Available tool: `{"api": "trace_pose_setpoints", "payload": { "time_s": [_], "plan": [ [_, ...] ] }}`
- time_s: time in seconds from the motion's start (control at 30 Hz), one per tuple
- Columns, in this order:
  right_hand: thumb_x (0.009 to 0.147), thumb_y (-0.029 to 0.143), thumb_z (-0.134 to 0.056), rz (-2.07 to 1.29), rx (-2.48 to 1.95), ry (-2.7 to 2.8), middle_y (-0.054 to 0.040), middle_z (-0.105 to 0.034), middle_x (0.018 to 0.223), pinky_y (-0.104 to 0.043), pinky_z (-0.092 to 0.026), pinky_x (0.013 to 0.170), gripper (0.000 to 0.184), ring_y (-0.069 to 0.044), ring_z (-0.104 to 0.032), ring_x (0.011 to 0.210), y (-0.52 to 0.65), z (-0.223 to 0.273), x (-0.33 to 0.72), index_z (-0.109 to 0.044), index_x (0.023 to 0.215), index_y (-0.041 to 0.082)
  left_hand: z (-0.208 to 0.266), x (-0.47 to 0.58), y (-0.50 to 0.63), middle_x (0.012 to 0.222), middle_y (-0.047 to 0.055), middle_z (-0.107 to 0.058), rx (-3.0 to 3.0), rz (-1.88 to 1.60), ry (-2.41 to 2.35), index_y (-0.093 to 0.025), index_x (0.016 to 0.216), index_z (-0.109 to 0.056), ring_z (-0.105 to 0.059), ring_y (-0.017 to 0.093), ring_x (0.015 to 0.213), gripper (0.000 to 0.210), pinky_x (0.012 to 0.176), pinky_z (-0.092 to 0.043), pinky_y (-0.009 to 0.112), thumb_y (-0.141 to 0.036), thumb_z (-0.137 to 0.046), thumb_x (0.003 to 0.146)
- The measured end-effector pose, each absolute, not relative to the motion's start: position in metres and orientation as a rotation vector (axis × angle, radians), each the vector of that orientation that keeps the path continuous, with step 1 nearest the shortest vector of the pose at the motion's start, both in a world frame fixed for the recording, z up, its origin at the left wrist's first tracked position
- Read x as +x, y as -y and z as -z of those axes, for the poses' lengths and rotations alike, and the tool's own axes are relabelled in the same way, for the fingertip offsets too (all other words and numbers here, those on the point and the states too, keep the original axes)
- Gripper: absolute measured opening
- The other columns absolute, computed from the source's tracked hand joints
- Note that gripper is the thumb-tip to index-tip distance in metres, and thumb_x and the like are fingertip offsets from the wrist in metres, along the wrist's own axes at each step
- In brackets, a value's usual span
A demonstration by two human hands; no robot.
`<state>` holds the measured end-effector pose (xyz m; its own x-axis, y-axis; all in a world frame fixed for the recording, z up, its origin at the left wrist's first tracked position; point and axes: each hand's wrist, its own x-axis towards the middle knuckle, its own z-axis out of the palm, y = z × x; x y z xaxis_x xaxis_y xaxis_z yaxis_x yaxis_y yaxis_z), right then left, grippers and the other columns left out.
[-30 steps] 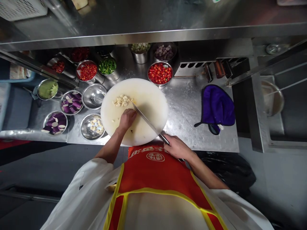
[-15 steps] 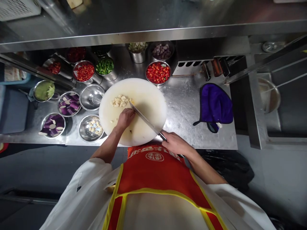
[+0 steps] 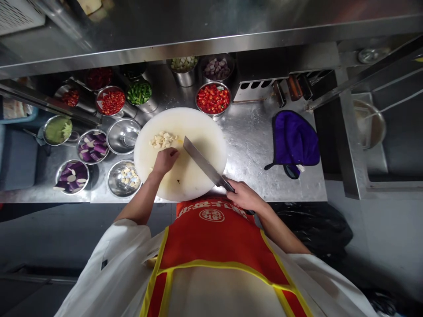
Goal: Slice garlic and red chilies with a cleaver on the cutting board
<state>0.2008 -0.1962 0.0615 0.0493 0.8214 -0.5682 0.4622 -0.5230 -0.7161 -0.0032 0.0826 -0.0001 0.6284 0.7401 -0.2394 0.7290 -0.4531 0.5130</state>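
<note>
Apron (image 3: 211,237): red with yellow edges, closest of all.
Right hand (image 3: 244,195): closed around the black handle of a big knife (image 3: 205,165).
Knife: its blade slants over the round white board (image 3: 194,185), tip pointing away.
Bowl (image 3: 114,187): shiny metal, left of the board on the counter (image 3: 280,187), garlic bits inside.
Left hand (image 3: 165,160): fingers curled in over the board; cannot tell if it holds anything.
Garlic (image 3: 163,140): little pile on the board, just past the left hand.
Red peppers (image 3: 213,98): cut up, in a tub behind the board.
</note>
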Motion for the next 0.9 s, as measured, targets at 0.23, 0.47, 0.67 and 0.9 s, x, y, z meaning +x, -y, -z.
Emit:
{"api": "trace_pose_setpoints", "payload": {
  "time_s": [0.23, 0.47, 0.67, 0.9],
  "plan": [
    [0.082, 0.014, -0.046, -1.480, -1.975, 1.216, 0.0036, -0.057, 0.060, -0.026, -0.035, 0.062, 0.020, -0.016, -0.055, 0.060, 0.198, -0.058, 0.196, -0.058, 0.097, 0.020, 0.002, -0.006, -0.108, 0.124, 0.009, -0.067, 2.499, 0.128, -0.398, -0.022, 0.106, -0.075, -0.062, 0.023, 0.115, 0.046, 0.102, -0.050, 0.037, -0.005, -0.043, 0.077],
    [0.084, 0.014, -0.046, -1.470, -1.957, 1.241, 0.0021, -0.060, 0.065, -0.026, -0.036, 0.064, 0.017, -0.016, -0.055, 0.062, 0.198, -0.059, 0.194, -0.058, 0.095, 0.019, 0.005, -0.004, -0.097, 0.103, 0.010, -0.068, 2.525, 0.134, -0.548, -0.021, 0.098, -0.072, -0.065, 0.023, 0.090, 0.026, 0.083, -0.053, 0.035, -0.021, -0.047, 0.090],
    [0.084, 0.015, -0.048, -1.420, -1.945, 1.364, -0.0033, -0.068, 0.082, -0.027, -0.037, 0.068, 0.033, -0.017, -0.056, 0.068, 0.196, -0.067, 0.189, -0.061, 0.114, 0.016, 0.016, -0.008, -0.083, 0.082, 0.008, -0.064, 2.464, 0.044, -0.908, -0.020, 0.080, -0.068, -0.061, 0.022, 0.075, 0.019, 0.071, -0.048, 0.033, -0.033, -0.057, 0.090],
    [0.085, 0.014, -0.047, -1.448, -1.963, 1.482, -0.0069, -0.070, 0.091, -0.029, -0.036, 0.073, 0.043, -0.018, -0.055, 0.074, 0.189, -0.075, 0.185, -0.059, 0.127, 0.014, 0.015, -0.016, -0.078, 0.090, 0.007, -0.067, 2.356, -0.056, -1.012, -0.019, 0.093, -0.071, -0.061, 0.020, 0.076, 0.020, 0.073, -0.050, 0.031, -0.036, -0.064, 0.085]
  ]
}}
